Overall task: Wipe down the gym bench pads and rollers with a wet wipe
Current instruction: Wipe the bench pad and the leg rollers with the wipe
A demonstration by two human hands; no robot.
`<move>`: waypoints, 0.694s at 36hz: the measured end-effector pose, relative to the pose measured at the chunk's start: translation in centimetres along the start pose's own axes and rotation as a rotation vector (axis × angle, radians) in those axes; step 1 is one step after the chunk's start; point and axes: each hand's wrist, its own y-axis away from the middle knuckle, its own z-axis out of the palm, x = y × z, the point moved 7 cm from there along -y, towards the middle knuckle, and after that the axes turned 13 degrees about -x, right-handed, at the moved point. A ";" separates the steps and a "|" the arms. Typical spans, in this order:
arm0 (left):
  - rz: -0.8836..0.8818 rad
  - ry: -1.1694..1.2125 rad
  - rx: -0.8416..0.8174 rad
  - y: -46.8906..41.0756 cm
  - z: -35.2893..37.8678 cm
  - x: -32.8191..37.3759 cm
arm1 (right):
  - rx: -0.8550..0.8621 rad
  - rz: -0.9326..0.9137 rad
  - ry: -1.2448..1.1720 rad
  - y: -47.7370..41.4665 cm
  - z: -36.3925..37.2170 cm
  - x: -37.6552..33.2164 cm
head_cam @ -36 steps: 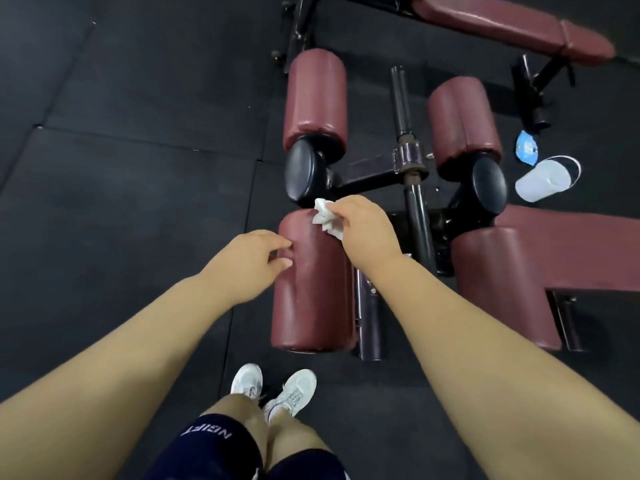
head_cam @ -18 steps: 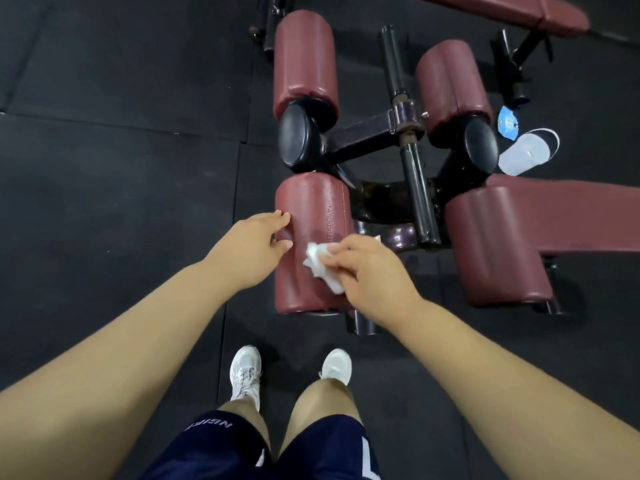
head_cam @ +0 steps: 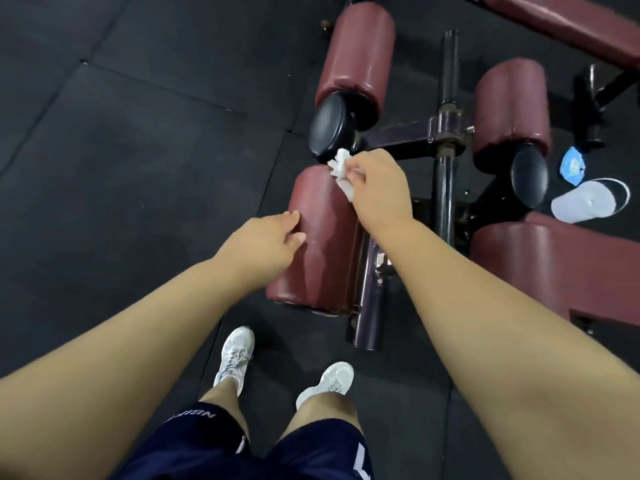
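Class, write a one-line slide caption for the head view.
Right hand holds a wipe on the far end of the near roller; left hand rests on its side.

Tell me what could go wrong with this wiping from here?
The wipe is bunched small in the right hand, so it may miss strips of the roller. The left hand only touches the roller's side, so the roller might turn under a stroke.

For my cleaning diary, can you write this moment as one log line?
step: wiping roller | right hand: pinches wet wipe at roller's far end | left hand: touches roller's side
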 end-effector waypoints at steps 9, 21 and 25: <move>-0.178 0.182 -0.101 -1.4 2.3 -1.2 | -0.206 -0.386 0.043 9.5 3.0 -1.0; 0.020 0.091 0.032 -0.9 -0.4 0.6 | 0.085 0.037 -0.126 0.6 0.3 2.8; 0.019 0.068 -0.048 -1.0 0.3 1.1 | 0.102 0.007 -0.105 2.6 0.7 1.9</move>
